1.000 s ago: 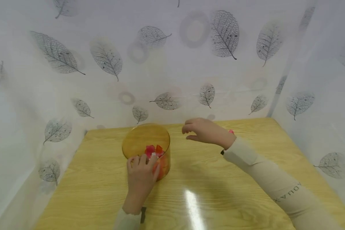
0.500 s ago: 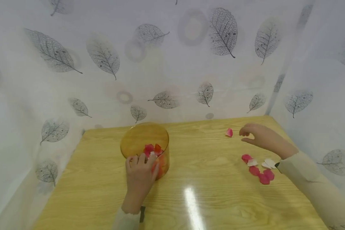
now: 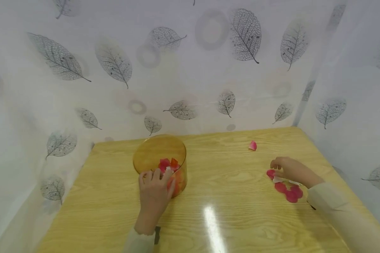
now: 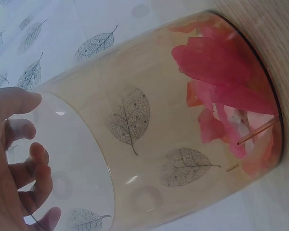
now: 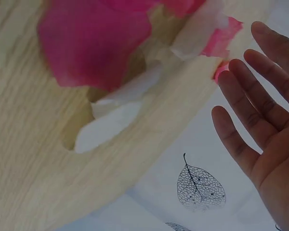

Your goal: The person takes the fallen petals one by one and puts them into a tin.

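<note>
A see-through amber glass vase (image 3: 183, 177) stands at the left middle of the table, with pink, orange and white flower petals (image 4: 212, 62) at its bottom. Thin brown sticks or stems (image 4: 257, 131) show among those petals. My left hand (image 3: 155, 195) grips the vase's near rim, fingers curled over the edge. On the right, my right hand (image 3: 294, 171) hovers just above a loose group of pink petals (image 3: 292, 195) and white petals (image 5: 108, 127), partly covering them in the head view. Its fingers (image 5: 245, 86) look relaxed in the right wrist view, with nothing held.
One pink-and-white petal (image 3: 252, 145) lies apart, farther back on the wooden table (image 3: 228, 182). A pale curtain (image 3: 190, 70) printed with grey leaves hangs behind the table and along both sides.
My right hand has swung from beside the vase to the far right, then lowered toward the petals there. The left hand has stayed on the vase rim.
</note>
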The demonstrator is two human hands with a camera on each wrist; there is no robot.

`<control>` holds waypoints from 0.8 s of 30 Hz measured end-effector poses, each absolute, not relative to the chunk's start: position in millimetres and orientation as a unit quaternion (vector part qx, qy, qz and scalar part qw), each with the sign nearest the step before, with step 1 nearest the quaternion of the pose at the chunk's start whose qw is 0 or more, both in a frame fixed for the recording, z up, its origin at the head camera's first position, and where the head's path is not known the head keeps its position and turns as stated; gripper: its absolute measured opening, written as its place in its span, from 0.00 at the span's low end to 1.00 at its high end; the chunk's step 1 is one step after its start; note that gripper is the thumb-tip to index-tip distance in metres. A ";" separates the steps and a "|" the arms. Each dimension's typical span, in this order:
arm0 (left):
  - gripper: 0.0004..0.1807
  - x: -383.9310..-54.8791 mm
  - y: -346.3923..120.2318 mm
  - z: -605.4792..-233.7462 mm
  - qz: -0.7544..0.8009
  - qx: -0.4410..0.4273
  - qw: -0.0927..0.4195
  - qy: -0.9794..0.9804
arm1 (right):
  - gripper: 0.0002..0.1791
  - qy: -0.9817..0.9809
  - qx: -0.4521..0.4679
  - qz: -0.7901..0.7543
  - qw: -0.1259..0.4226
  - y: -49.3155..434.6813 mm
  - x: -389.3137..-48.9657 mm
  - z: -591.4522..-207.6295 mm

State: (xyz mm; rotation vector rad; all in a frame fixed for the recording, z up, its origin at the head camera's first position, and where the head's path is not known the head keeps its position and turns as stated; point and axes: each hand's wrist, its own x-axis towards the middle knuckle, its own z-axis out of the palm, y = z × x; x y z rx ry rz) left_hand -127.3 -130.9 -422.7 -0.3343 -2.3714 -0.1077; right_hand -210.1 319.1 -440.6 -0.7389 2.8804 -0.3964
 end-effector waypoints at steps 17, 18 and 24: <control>0.16 -126.4 -129.5 -420.4 -0.051 -0.131 0.358 -0.923 | 0.02 0.962 -0.230 -0.134 0.065 321.7 -216.6 -462.2; 0.16 -126.5 -129.6 -420.5 -0.051 -0.131 0.359 -0.923 | 0.03 0.962 -0.235 -0.128 0.057 322.3 -217.7 -463.1; 0.16 -126.6 -130.1 -420.9 -0.047 -0.132 0.364 -0.921 | 0.06 0.961 -0.240 -0.127 0.048 322.3 -220.2 -461.2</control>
